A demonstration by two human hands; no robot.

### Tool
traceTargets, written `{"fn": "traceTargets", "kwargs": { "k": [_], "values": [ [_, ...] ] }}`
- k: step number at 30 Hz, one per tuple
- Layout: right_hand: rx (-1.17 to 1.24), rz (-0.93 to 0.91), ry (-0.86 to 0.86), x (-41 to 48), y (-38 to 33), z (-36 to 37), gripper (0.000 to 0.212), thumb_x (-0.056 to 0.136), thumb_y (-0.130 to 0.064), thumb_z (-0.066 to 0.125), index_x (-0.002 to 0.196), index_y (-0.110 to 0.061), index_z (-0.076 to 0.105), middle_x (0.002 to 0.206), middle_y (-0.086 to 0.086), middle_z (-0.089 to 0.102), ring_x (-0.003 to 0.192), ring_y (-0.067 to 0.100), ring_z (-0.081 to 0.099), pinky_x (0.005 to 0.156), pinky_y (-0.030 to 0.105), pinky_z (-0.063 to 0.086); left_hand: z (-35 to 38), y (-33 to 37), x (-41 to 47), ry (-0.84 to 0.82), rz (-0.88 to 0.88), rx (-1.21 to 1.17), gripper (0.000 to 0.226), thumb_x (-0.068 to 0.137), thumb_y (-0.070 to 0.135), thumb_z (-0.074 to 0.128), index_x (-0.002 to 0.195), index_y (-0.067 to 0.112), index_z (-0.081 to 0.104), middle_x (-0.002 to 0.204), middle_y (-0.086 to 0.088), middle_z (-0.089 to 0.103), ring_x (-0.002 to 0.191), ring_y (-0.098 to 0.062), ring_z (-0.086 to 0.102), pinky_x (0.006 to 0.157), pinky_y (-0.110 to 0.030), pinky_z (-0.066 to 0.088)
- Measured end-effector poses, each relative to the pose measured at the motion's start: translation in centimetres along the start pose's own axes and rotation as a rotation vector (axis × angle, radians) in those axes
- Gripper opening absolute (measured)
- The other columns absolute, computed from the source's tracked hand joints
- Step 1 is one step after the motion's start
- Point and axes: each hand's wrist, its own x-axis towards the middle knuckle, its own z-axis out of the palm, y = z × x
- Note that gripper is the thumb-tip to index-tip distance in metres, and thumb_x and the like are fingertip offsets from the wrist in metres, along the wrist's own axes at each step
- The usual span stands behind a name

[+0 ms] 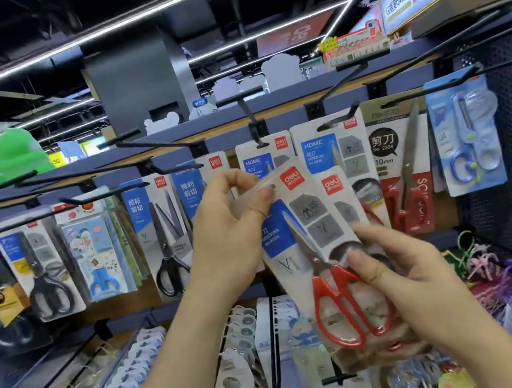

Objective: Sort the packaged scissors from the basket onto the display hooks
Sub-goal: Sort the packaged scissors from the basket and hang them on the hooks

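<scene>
Left of the left-hand fingers (259,201), black-handled scissors packs (164,239) and a cartoon-printed pack (95,251) hung on the rack, with several bare hooks (151,145) jutting out above them. The left hand (227,232) was raised, its fingers clamped on the top left corner of the packaged scissors (310,245), thumb on the front face just beside the hang hole. The pack was held in the air in front of the rack, tilted with its top leaning left, spanning the two sets of fingers; its hang hole lay below the display hook (253,123) that carried a matching HOME pack (259,159). A second card (337,193) with the same red logo showed just behind it; whether it was held too I could not tell. The right hand (407,277) gripped the lower end, fingers (367,268) pressed on the clear blister over the red handles. By my judgement the pack was light, with most weight at the handle end, the card stiff but bendable and the blister glossy and apt to slip, so the card edge near the hole was the best hold for steering it on. Right of the right-hand fingers hung a red-handled pack (404,175) and a blue-handled pack (465,138). The basket was out of view.
</scene>
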Motion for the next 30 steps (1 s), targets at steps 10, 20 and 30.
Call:
{"fn": "traceTargets", "kwargs": {
  "k": [10, 20, 30],
  "values": [
    [0.086, -0.077, 0.063, 1.4, -2.2, 2.8, 0.015, 0.087, -0.031, 0.062, 0.08, -0.025, 0.074, 0.068, -0.002, 0.068, 0.068, 0.011, 0.064, 0.061, 0.027, 0.052, -0.6, 4.1, 2.2, 0.179, 0.403, 0.195, 0.015, 0.09, 0.016, 0.071, 0.088, 0.028, 0.061, 0.087, 0.012, 0.065, 0.083, 0.0, 0.065, 0.071, -0.02, 0.056],
    [0.169, -0.031, 0.134, 1.9, -2.5, 4.3, 0.02, 0.084, -0.035, 0.061, 0.081, -0.022, 0.075, 0.073, 0.01, 0.07, 0.071, 0.015, 0.062, 0.068, 0.032, 0.051, -0.2, 4.0, 4.6, 0.145, 0.114, -0.09, 0.007, 0.089, 0.015, 0.071, 0.086, 0.021, 0.072, 0.089, -0.002, 0.076, 0.088, -0.019, 0.073, 0.079, -0.037, 0.06],
    [0.062, -0.017, 0.212, 2.6, -1.6, 4.8, 0.027, 0.089, -0.037, 0.061, 0.079, -0.014, 0.072, 0.071, 0.014, 0.067, 0.066, 0.014, 0.06, 0.062, 0.032, 0.048, -1.2, 0.9, 1.2, 0.04, 0.17, 0.179, 0.039, 0.087, 0.006, 0.07, 0.108, 0.033, 0.053, 0.088, 0.014, 0.064, 0.084, 0.004, 0.063, 0.074, -0.01, 0.049]
  ]
}}
